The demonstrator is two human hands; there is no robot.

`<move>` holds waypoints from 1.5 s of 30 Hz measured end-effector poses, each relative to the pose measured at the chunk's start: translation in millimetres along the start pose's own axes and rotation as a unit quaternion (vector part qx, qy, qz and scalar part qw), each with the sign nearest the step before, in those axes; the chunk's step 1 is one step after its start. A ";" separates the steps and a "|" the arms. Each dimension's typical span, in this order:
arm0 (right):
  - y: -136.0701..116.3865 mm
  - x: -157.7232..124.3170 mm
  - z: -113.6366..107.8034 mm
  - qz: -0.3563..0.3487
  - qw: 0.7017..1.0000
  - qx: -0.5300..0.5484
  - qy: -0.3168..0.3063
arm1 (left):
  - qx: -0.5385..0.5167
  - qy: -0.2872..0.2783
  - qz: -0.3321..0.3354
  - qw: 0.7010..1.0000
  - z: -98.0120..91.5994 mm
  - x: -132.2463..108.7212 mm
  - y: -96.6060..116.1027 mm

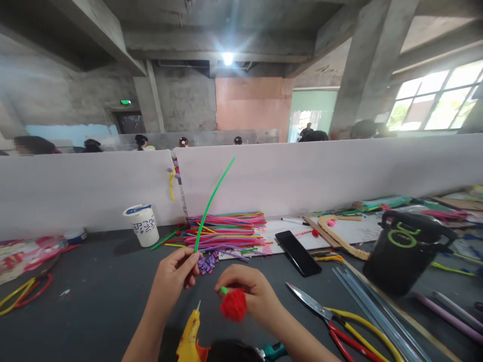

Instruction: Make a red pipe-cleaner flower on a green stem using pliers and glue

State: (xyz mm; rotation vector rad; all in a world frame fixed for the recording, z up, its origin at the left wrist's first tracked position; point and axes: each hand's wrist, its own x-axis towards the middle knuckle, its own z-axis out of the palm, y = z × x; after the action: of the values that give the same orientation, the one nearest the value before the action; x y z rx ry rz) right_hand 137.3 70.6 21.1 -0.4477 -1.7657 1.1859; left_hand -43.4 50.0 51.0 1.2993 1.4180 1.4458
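Observation:
My left hand (176, 271) pinches the lower end of a long green pipe cleaner (212, 198), which rises in a slight curve in front of the white partition. To its right, my right hand (249, 286) is closed on a red fuzzy flower (234, 304) with a short green stem; its red head hangs below the fingers. The two hands are apart. Beneath them, a yellow glue gun (189, 336) points its nozzle upward. Several small purple pieces (207, 262) lie just behind my left hand.
A pile of coloured pipe cleaners (230, 229) lies against the white partition (302, 176). A white cup (142, 226) stands left. To the right are a black phone (298, 253), scissors (320, 309), clear glue sticks (373, 311) and a black bucket (400, 256).

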 end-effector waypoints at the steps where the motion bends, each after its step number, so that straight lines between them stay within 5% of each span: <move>1: -1.5 0.0 -2.2 -0.013 1.000 -0.008 0.000 | 0.002 0.000 -0.001 1.000 0.4 0.5 -1.0; 14: -7.9 1.3 -10.9 -0.023 0.999 -0.029 0.008 | -0.016 0.004 -0.017 1.000 2.4 1.7 -4.6; 22: 2.4 0.0 3.8 0.106 0.994 0.038 0.008 | -0.145 0.033 -0.060 0.987 29.0 -18.7 7.1; 29: 9.9 -2.8 16.3 0.217 0.965 0.141 -0.050 | -0.305 -0.022 -0.130 0.943 42.9 -32.5 17.8; 37: -1.0 -5.3 12.6 0.330 0.919 0.192 -0.098 | -0.301 -0.005 -0.123 0.946 35.5 -26.1 16.3; 45: -5.1 -3.1 9.3 0.328 0.919 0.198 -0.093 | -0.283 0.003 -0.120 0.952 35.3 -25.3 15.6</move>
State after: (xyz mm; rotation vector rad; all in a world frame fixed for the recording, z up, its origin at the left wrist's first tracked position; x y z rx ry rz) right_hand 132.0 61.1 23.1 -0.7305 -1.5025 2.0695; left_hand -1.2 32.6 58.0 0.7338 1.0081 1.5336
